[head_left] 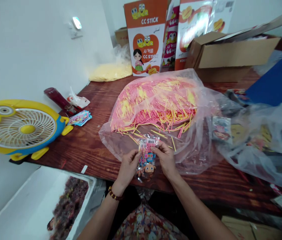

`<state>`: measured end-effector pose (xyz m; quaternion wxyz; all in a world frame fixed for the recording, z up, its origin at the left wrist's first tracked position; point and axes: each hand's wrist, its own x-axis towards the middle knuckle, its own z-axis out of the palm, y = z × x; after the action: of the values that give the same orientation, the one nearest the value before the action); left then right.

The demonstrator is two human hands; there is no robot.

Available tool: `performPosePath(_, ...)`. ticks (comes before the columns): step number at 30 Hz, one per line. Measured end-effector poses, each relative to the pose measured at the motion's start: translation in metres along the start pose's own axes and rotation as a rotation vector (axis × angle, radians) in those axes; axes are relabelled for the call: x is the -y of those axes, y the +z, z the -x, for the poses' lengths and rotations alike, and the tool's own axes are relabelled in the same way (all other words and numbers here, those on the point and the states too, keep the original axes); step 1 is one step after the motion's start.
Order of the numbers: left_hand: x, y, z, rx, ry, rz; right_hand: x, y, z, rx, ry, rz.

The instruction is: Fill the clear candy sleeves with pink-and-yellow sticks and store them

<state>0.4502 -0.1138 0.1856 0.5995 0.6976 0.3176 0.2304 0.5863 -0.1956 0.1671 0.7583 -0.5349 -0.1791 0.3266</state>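
Both hands hold one small printed plastic packet (146,159) with pink sticks inside, just above the table's near edge. My left hand (129,164) pinches its left side; a bead bracelet is on that wrist. My right hand (165,158) grips its right side. Right behind the packet lies a big clear plastic bag (121,133) heaped with thin pink and yellow sticks (156,100); several loose sticks lie at its near end.
A yellow cartoon desk fan (18,128) stands at the left, with small packets (80,117) beside it. CC Stick cartons (146,36) and an open cardboard box (231,53) stand at the back. A clear bag of printed packets (256,140) lies right. A white bin (43,206) sits below left.
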Motion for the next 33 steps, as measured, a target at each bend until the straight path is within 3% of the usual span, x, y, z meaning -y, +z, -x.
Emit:
performPosePath(4,-0.001,0.0,0.001,0.007,0.003,-0.03,0.002,0.004,-0.001,0.026,-0.032,0.038)
performPosePath(11,-0.007,0.002,0.002,-0.113,0.026,-0.007,-0.004,0.01,0.009,-0.021,-0.006,0.031)
performPosePath(21,-0.004,0.001,-0.003,-0.059,0.034,0.071,-0.005,0.022,0.013,0.089,0.109,-0.035)
performPosePath(27,-0.008,0.0,-0.001,-0.017,0.017,0.231,-0.006,0.033,0.014,0.049,-0.059,0.139)
performPosePath(33,-0.002,-0.014,0.005,-0.025,-0.079,0.414,-0.008,0.045,0.016,0.096,-0.055,0.231)
